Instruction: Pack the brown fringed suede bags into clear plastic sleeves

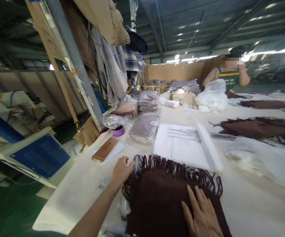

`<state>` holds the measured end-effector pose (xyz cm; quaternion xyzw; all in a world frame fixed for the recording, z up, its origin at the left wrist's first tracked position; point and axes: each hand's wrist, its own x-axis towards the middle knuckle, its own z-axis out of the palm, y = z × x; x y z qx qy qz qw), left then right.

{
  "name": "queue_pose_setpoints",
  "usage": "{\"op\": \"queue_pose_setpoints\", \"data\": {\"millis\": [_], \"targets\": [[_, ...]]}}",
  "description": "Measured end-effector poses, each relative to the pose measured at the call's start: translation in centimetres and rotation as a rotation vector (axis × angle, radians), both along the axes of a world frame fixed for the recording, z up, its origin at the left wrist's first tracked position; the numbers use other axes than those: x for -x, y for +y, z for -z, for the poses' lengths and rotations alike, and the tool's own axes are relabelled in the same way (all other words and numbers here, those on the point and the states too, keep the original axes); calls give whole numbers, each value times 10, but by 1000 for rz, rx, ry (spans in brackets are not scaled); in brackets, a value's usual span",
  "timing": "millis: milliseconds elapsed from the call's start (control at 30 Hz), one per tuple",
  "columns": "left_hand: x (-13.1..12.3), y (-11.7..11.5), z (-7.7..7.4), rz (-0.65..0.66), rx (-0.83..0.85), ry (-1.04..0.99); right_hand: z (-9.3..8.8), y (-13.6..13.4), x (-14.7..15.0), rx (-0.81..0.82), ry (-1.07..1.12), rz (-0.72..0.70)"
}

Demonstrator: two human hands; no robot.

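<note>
Dark brown folded fabric with a twisted fringe lies flat on the cream-covered bench, nearest the wearer, fringed edge pointing away; use it as landmark. Right hand on its right half: palm down, fingers long and slightly spread, gripping nothing, pressing lightly, probably to keep the cloth smooth and stop it sliding. Left hand at its far left corner: fingers half curled, thumb side by a greyish shiny strip next to the fringe; can't tell if it pinches the strip or just touches. Probably there to tidy that corner.

Just beyond the fabric: white flat plastic packaging with grey lines, likely put there for easy reach. Beyond its left corner: copper-coloured phone on a pale blue sheet, apparently parked clear of the cloth; past that, purple tape roll and grey folded textile in a clear bag. Right of the fabric: crumpled translucent plastic sheet; farther that way, brown fringed cloths, laid flat, maybe to avoid creasing.

Farthest beyond the fabric: puffy white plastic bag, co-worker in green top. Far left: grey draped cloth hanging, presumably off the work surface to save room.
</note>
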<state>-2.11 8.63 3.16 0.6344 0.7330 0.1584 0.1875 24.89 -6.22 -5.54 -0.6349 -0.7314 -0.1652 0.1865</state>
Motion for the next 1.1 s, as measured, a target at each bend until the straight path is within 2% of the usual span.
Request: {"op": "queue_pose_setpoints", "data": {"millis": [133,200,267,367,500,533,567,633,667,700,767,867,967,1033,1100], "targets": [[-20,34,-3,-6,117,32,1,2,-1,-47,-133,-13],[-13,42,-5,-54,131,55,6,4,2,-46,-126,11],[9,40,-9,-134,103,97,12,6,6,-65,-54,60],[62,16,-16,-284,32,187,17,6,8,-95,98,94],[121,-46,-16,-439,-128,343,12,2,-1,-15,164,-3],[128,-62,-13,-407,-218,373,11,1,-3,11,154,-26],[131,-76,-8,-303,-353,387,10,1,-5,34,143,-40],[123,-100,3,78,-676,355,10,1,-3,44,135,-23],[114,-108,8,283,-780,316,12,2,-1,27,140,0],[103,-114,13,453,-812,280,14,3,2,-3,151,29],[76,-122,21,649,-704,223,20,6,9,-71,187,88],[48,-127,25,699,-544,171,27,8,13,-107,231,108],[44,-127,21,674,-431,117,34,8,11,-112,234,86],[48,-117,13,531,-289,56,36,9,9,-117,222,80],[48,-97,4,311,-161,19,36,8,6,-121,210,88]]}}
